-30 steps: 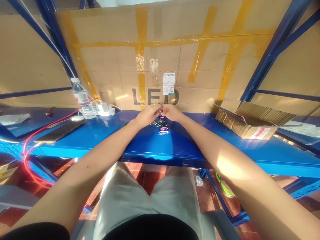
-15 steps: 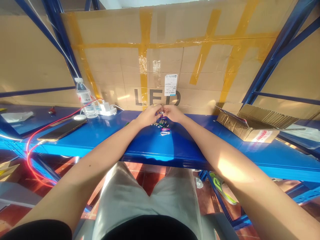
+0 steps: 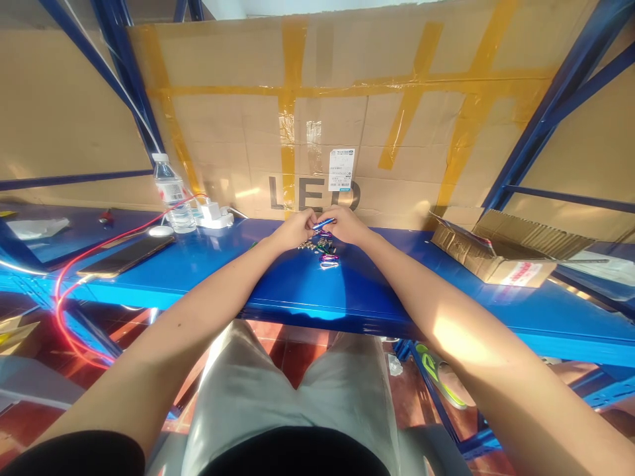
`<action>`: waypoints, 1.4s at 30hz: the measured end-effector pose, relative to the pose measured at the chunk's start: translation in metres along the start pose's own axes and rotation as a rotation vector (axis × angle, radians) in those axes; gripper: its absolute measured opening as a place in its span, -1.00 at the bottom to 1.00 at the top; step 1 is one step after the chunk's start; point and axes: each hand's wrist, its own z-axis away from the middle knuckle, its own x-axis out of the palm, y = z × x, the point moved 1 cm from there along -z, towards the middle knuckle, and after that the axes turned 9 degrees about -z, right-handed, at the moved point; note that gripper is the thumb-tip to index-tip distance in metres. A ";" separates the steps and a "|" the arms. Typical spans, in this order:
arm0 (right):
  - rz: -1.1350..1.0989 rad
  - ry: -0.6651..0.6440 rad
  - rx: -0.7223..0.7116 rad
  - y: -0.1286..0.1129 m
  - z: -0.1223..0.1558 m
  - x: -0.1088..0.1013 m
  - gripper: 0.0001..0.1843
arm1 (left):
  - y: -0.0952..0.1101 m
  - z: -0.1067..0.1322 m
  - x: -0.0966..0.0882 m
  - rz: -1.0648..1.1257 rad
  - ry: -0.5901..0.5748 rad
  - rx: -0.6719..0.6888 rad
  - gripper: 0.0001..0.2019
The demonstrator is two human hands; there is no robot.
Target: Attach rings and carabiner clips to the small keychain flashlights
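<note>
A slim, shiny blue metallic piece [image 3: 324, 224] spans the gap between my two hands, above the tabletop. My left hand [image 3: 297, 229] is closed in a pinch at its left end, and my right hand [image 3: 346, 225] closes its fingers round the right end. The piece's exact kind is too small to make out. Just below my hands lies a small pile of metal fittings [image 3: 310, 244], gold-coloured and dark. In front of it are shiny pink and silver clips [image 3: 329, 261] that look like carabiners.
The blue metal table [image 3: 297, 291] backs onto a large taped cardboard sheet [image 3: 238, 139]. At left are a water bottle [image 3: 173, 195], a white power strip [image 3: 217, 217], a phone [image 3: 126, 256] and a red cable [image 3: 109, 241]. An open cardboard box [image 3: 516, 272] stands at right.
The piece between my hands has turned, so its blue length now shows where a round silver end was visible before. My hands stay in nearly the same place; the view shifted slightly.
</note>
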 end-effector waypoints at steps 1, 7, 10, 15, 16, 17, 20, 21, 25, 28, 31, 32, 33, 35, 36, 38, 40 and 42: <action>-0.002 0.000 0.004 -0.001 0.000 0.000 -0.69 | -0.001 0.000 0.000 0.022 0.000 -0.019 -0.78; -0.025 -0.008 0.003 -0.002 0.000 0.001 -0.71 | -0.002 0.001 0.002 0.186 -0.056 -0.140 -0.80; -0.084 -0.006 0.033 -0.001 0.001 0.002 -0.73 | -0.002 0.001 0.003 0.240 -0.080 -0.185 -0.81; -0.124 -0.007 0.126 0.003 0.004 0.001 -0.81 | -0.005 -0.001 0.001 0.272 -0.087 -0.210 -0.86; -0.119 -0.013 0.139 0.004 0.004 0.001 -0.83 | -0.005 -0.001 0.000 0.273 -0.083 -0.214 -0.87; -0.113 -0.020 0.152 0.004 0.004 0.001 -0.84 | -0.004 -0.001 -0.001 0.274 -0.078 -0.216 -0.87; -0.113 -0.039 0.189 0.006 0.005 0.002 -0.84 | -0.002 -0.001 -0.002 0.276 -0.038 -0.217 -0.84; -0.118 -0.042 0.199 0.007 0.005 0.002 -0.84 | -0.001 0.000 -0.002 0.275 -0.018 -0.214 -0.83; -0.138 -0.046 0.201 0.010 0.003 0.004 -0.86 | 0.000 -0.001 -0.003 0.224 0.056 -0.152 -0.84; -0.160 -0.048 0.178 0.011 0.002 0.005 -0.87 | 0.001 0.000 -0.004 0.118 0.083 -0.080 -0.84; -0.187 -0.039 0.152 0.012 0.002 0.006 -0.85 | 0.004 0.000 -0.005 0.040 0.083 -0.032 -0.84; -0.195 -0.036 0.150 0.012 0.002 0.006 -0.85 | 0.005 0.001 -0.005 0.028 0.086 -0.027 -0.85; -0.202 -0.032 0.148 0.012 0.001 0.006 -0.85 | 0.005 0.001 -0.005 0.021 0.090 -0.025 -0.85; -0.223 -0.027 0.144 0.013 0.001 0.007 -0.85 | 0.006 0.001 -0.006 0.019 0.103 -0.030 -0.86; -0.243 -0.026 0.141 0.013 0.000 0.007 -0.85 | 0.006 0.001 -0.006 0.020 0.108 -0.032 -0.87; -0.307 -0.029 0.136 0.013 0.000 0.006 -0.84 | 0.006 0.002 -0.006 0.034 0.119 -0.029 -0.90; -0.405 -0.039 0.170 0.013 0.000 0.005 -0.85 | 0.006 0.001 -0.006 0.077 0.130 -0.031 -0.93; -0.524 -0.048 0.247 0.012 0.001 0.003 -0.87 | 0.008 0.001 -0.005 0.150 0.152 -0.035 -0.93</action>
